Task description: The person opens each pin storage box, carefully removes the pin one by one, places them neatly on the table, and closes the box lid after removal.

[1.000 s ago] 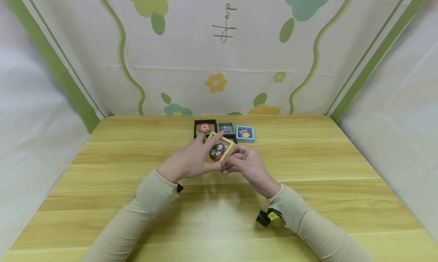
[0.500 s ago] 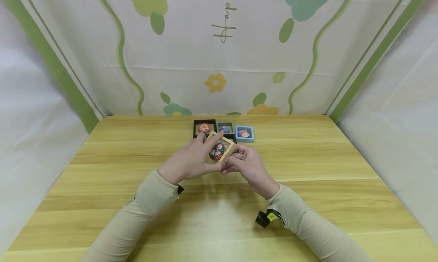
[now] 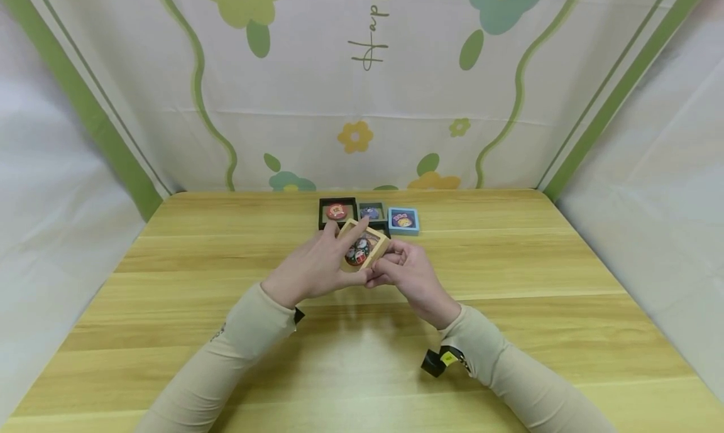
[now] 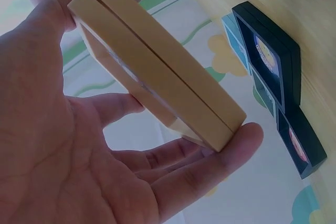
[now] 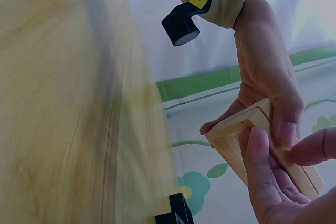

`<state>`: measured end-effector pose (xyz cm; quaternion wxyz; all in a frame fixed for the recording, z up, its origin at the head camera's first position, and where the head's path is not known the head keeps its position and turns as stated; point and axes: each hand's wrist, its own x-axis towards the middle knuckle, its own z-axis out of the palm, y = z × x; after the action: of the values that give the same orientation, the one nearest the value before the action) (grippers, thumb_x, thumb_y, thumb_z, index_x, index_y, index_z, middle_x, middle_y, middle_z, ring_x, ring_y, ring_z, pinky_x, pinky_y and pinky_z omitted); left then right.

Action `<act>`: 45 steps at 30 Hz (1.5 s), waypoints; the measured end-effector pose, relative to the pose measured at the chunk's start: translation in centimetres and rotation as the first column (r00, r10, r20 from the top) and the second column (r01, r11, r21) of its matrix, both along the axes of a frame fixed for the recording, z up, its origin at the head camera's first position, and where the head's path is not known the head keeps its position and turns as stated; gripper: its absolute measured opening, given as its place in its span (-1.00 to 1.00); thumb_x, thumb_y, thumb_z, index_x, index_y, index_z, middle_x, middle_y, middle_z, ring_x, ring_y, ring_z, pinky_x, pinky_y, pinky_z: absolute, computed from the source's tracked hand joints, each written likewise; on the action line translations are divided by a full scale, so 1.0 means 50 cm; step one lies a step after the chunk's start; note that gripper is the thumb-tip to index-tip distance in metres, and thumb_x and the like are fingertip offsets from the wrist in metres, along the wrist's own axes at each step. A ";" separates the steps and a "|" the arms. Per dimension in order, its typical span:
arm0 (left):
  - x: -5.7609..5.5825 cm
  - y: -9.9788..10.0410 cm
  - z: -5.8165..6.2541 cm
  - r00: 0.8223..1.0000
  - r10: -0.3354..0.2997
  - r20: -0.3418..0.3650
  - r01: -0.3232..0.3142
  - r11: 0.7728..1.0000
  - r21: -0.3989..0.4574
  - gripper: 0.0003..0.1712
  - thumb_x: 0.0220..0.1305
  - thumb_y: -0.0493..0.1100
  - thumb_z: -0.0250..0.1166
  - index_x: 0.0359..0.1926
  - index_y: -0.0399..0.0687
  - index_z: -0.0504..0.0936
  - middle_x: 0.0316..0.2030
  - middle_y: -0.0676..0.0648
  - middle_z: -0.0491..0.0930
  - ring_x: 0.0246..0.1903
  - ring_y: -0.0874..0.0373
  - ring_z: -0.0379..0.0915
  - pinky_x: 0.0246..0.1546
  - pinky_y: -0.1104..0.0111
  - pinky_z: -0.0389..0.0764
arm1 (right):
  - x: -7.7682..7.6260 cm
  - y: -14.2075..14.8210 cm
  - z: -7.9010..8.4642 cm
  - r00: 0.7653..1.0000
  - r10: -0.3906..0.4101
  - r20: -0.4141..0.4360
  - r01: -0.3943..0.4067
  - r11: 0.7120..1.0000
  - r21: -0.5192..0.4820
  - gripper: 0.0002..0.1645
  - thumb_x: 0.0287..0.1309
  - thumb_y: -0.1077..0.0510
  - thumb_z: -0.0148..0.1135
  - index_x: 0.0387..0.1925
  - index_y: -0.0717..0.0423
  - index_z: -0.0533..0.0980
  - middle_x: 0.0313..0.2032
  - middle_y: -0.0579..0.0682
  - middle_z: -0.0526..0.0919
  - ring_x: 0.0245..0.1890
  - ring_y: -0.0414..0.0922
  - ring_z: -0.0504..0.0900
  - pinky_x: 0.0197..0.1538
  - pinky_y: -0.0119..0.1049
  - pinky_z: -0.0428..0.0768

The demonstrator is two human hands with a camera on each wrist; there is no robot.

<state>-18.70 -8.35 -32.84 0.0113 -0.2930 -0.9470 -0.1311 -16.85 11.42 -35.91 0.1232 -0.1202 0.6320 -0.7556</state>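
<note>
A tan square display frame [image 4: 157, 61] is held tilted above the table, with a dark round badge [image 3: 357, 252] showing behind its clear window. My left hand [image 3: 311, 266] grips it by opposite edges, thumb at the near corner and fingers at the far side. On the frame's right edge my right hand [image 3: 415, 276] pinches near the corner, thumb and fingers curled. In the left wrist view a seam runs along the frame's side between its two halves. The right wrist view shows fingers of both hands on the same frame.
Behind the hands at the table's [image 3: 339, 357] far edge lie a black frame [image 3: 322, 213] with a red badge, a grey frame [image 3: 385, 211] and a light blue frame [image 3: 404, 231]. Another black frame [image 3: 387, 230] is partly hidden by the held one. A flowered cloth [image 3: 317, 93] hangs behind.
</note>
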 end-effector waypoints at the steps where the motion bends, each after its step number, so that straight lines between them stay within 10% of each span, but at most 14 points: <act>1: 0.000 0.000 0.000 1.000 0.000 -0.001 0.000 1.000 0.001 0.07 0.22 0.43 0.19 0.57 0.19 -0.06 -0.03 -0.31 0.33 -0.37 0.08 0.38 -0.47 0.33 0.50 | 0.000 0.000 0.000 1.000 0.000 0.001 0.000 1.000 0.000 -0.66 0.16 0.45 0.10 0.00 0.47 0.44 -0.34 0.27 0.69 -0.40 0.02 0.70 -0.16 -0.01 0.67; 45: 0.008 -0.002 0.006 0.997 -0.046 -0.054 0.043 0.998 -0.054 -0.02 0.14 0.36 0.30 0.52 0.26 0.16 0.09 -0.34 0.37 -0.20 -0.02 0.39 -0.49 0.28 0.51 | 0.001 0.002 0.002 0.992 0.099 0.073 -0.099 0.995 -0.006 -0.25 0.16 0.51 0.07 0.40 0.23 0.19 0.06 0.30 0.58 -0.08 0.08 0.66 0.00 -0.08 0.61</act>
<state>-18.32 -8.46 -32.52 0.0267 -0.3176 -0.9427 -0.0983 -16.77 11.53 -35.82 0.1837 -0.1237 0.6193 -0.7532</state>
